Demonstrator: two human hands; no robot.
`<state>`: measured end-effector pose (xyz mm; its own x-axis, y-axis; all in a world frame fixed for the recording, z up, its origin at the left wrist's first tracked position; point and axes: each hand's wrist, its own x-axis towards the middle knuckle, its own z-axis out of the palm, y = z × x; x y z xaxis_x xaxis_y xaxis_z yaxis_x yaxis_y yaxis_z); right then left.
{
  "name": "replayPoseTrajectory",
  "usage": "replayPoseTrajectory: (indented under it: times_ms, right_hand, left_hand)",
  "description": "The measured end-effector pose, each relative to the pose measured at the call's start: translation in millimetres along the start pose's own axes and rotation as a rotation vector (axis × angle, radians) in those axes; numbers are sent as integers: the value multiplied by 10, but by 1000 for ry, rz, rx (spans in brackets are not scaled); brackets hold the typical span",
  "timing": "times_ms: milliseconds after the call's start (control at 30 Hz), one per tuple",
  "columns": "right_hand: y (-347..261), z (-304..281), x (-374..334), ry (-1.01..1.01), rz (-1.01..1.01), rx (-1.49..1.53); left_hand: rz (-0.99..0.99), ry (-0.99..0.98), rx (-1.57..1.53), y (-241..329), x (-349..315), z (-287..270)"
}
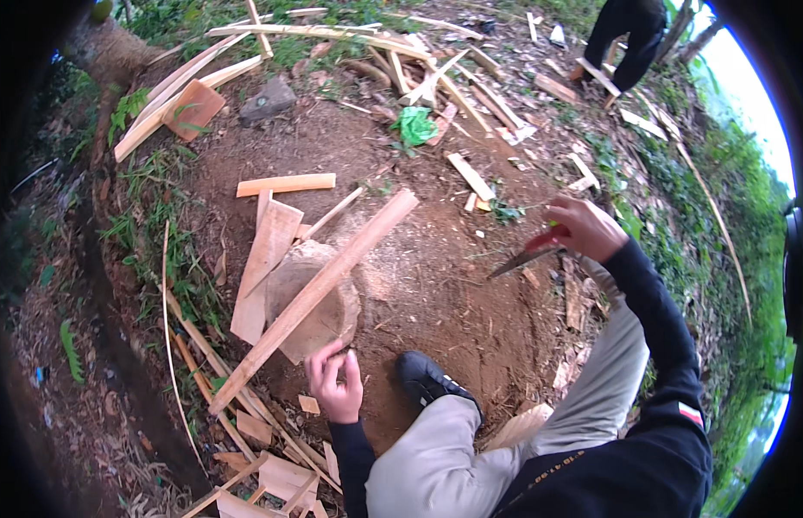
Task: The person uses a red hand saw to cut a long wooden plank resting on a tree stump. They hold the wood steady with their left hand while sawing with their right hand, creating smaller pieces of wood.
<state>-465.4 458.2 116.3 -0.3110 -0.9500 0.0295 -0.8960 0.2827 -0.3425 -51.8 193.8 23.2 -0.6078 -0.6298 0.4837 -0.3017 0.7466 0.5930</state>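
A long squared wooden stick (319,293) lies slantwise across a tree stump (339,312), its ends sticking out past both sides. Close by its near side, my left hand (337,387) hovers with loosely bent fingers apart and nothing in them. Out to the right, my right hand (584,226) is closed round the red handle of what looks like a handsaw (524,258). The dark, tapering blade points down and left, away from the stick. Pale sawdust (386,268) covers the ground beside the stump.
A flat board (268,259) leans at the stump's left, near a short wood piece (286,184). Offcuts (285,479) pile up at lower left. Beyond lie long strips (332,32), a brick (194,110), a stone (268,100) and green plastic (415,126). Another person (626,39) is at upper right.
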Motion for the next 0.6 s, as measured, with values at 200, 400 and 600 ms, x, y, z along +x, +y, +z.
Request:
replayPoseTrajectory:
  times_ms: [200,400,600]
  right_hand:
    - [-258,-87,-293,117,211,186]
    - [174,58,-648,111,662,192]
    - [-64,29,-794,-228,1005,824]
  left_hand:
    - [158,-100,82,-62,1072,569]
    - [166,-369,373,-480,1415,897]
    - [196,-307,319,-330,1343,402]
